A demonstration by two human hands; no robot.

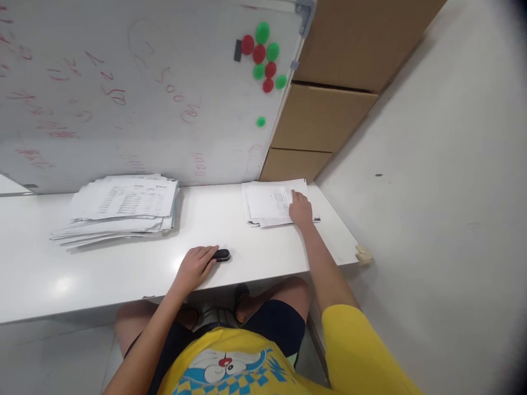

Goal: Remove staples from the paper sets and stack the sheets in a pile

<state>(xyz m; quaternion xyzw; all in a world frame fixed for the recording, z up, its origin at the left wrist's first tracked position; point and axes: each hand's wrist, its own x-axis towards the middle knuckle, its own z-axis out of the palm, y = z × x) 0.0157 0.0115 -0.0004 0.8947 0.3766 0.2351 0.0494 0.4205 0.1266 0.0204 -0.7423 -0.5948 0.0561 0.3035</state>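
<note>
My left hand (196, 267) lies over a black stapler (223, 255) near the front edge of the white table, its fingers closed on it. Only the stapler's rounded end sticks out to the right of the fingers. Over on the right, my right hand (301, 208) rests on top of a small stack of printed papers (263, 202), fingers spread and partly bent. The hand covers the right part of the top sheet. Whether a sheet is pinched under the fingertips is hidden.
A taller, uneven pile of printed papers (132, 200) sits at the left on the table (209, 219). Behind stands a whiteboard (164, 137) with red writing and several round magnets (259, 54). Stacked cardboard boxes (323, 118) and a wall (444, 192) bound the right side.
</note>
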